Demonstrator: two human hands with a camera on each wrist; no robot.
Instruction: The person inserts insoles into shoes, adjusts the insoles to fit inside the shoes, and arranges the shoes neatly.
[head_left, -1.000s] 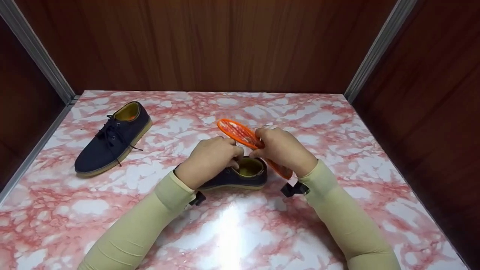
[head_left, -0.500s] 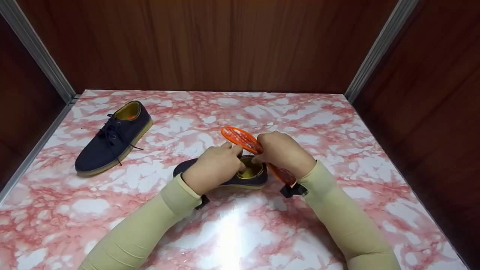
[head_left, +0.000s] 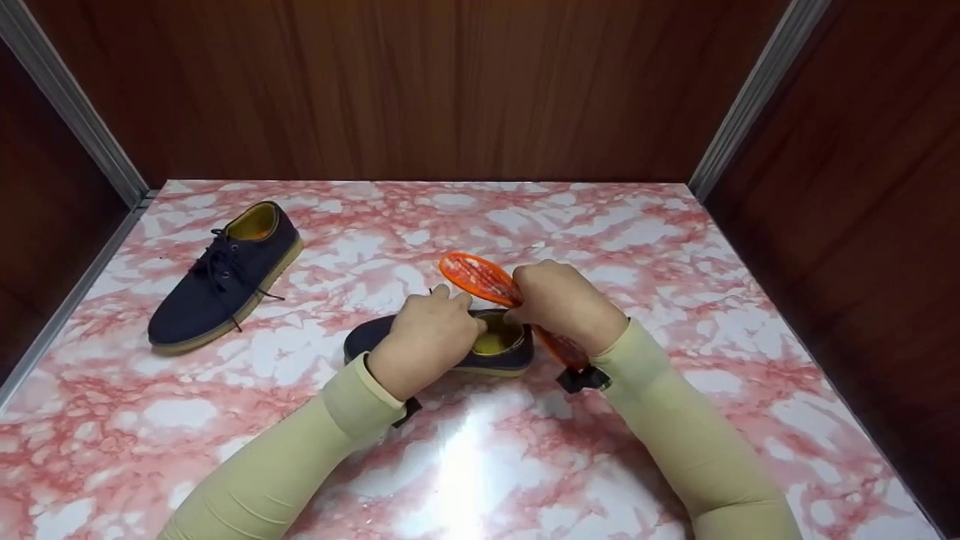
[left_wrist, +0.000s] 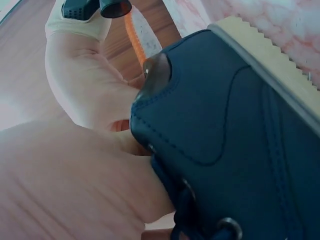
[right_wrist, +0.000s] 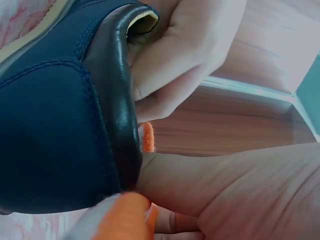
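In the head view, a dark blue lace-up shoe [head_left: 369,336] lies on its sole at mid table, toe to the left. My left hand [head_left: 429,337] grips its upper near the laces, with fingers reaching into the opening. An orange-rimmed insole [head_left: 474,276] slants above the shoe's heel, and my right hand [head_left: 564,306] pinches it around its middle. The right wrist view shows the right thumb against the dark heel collar [right_wrist: 122,100] and a blurred orange end of the insole [right_wrist: 125,220]. The left fingertips are hidden inside the shoe.
A matching blue shoe [head_left: 217,289] with loose laces stands at the left, a bit of orange showing inside its heel. Brown wood-grain panels [head_left: 420,90] with metal corner strips [head_left: 757,97] enclose the back and sides of the marbled table [head_left: 637,450].
My right hand has brought the insole lower, nearer the shoe's opening. The left hand has shifted slightly right and toward me along the shoe, uncovering more of its toe.
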